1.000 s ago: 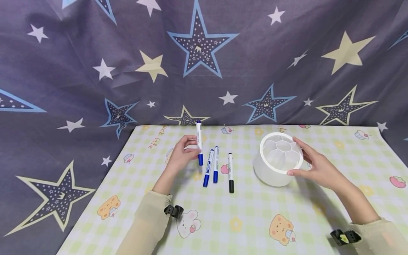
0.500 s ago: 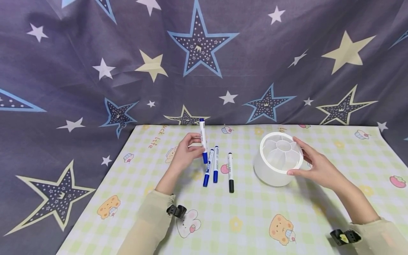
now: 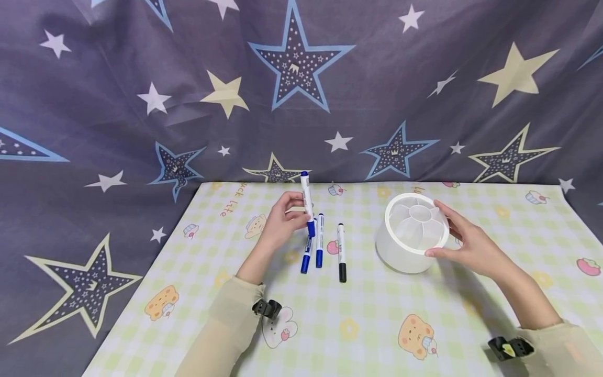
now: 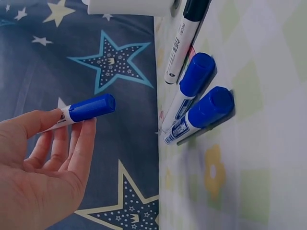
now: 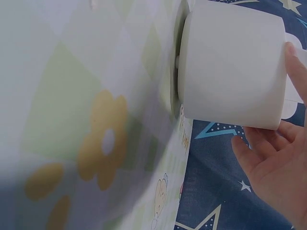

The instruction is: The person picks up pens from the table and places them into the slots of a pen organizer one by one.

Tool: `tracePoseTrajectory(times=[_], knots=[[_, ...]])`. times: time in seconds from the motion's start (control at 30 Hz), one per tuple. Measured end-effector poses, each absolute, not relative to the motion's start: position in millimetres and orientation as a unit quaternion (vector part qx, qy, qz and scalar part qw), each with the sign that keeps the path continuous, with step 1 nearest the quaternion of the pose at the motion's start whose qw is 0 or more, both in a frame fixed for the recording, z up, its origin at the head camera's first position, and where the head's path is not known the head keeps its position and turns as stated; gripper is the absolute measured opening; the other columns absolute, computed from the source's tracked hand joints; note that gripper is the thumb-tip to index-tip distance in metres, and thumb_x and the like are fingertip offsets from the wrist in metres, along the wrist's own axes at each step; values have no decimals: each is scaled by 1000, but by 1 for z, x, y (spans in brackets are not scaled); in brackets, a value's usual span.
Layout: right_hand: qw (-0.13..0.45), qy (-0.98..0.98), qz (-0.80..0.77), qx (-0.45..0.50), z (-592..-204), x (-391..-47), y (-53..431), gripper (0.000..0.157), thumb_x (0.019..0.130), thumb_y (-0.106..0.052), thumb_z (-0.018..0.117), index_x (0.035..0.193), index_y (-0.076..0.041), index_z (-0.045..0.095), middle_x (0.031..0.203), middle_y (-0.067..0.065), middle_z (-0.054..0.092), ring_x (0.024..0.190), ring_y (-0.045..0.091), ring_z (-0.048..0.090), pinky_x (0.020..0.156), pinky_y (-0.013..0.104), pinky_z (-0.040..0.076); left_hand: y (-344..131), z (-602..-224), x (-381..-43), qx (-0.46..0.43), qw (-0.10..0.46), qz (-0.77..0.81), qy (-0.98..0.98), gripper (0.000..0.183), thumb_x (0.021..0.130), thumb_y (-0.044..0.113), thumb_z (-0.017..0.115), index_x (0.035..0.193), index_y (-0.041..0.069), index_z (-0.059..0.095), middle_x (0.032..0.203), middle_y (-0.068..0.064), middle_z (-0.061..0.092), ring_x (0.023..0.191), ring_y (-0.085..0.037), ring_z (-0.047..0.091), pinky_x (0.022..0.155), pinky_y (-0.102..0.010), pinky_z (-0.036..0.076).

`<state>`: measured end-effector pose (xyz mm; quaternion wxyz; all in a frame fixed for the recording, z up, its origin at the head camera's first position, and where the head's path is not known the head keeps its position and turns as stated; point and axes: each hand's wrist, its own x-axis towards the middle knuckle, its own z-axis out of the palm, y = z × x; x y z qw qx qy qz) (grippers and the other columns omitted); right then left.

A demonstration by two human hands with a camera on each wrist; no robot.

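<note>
My left hand [image 3: 282, 220] pinches a blue-capped whiteboard marker [image 3: 306, 196] between thumb and fingers, nearly upright with its cap down, above the table. Under it lie two more blue-capped markers; one blue marker [image 3: 320, 241] shows whole, the other blue marker [image 3: 305, 256] is partly covered by the held one. A black-capped marker [image 3: 341, 254] lies to their right. My right hand [image 3: 471, 246] holds the rim of a round white pen organizer [image 3: 400, 251], thumb at the near side and fingers at the far side. Petal-shaped dividers surround a round middle compartment inside.
A green-and-white checked tablecloth [image 3: 358, 303] with cartoon prints covers the table. Behind its far edge hangs a dark star-patterned curtain [image 3: 235, 131]. Each wrist carries a black strapped camera, such as the left wrist camera [image 3: 267, 309].
My left hand has moved right with the pinched marker, which now overlaps one lying blue marker in the head view. The right hand and the organizer stay in place.
</note>
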<state>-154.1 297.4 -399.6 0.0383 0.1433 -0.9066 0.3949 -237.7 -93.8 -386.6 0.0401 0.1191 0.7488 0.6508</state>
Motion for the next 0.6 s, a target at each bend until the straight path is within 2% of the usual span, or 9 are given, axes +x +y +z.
tracePoseTrajectory(times=[0.3,0.6], knots=[[34,-906,397,142,-398,-154,297,105,78,-19,86,160,-11,19,157,32,30,131,58,43,91,-10,28,-88,-384,-237,123,53,657,742,44,87,-13,61,128,-4,47,122,-22,59,86,-9,65,83,-34,63],[29,-905,399,145,-399,-155,298,106,79,-19,85,160,-14,17,159,30,27,132,58,42,91,-10,29,-81,-384,-236,138,58,652,743,43,87,-12,61,127,-4,48,123,-24,59,86,-10,65,85,-33,63]])
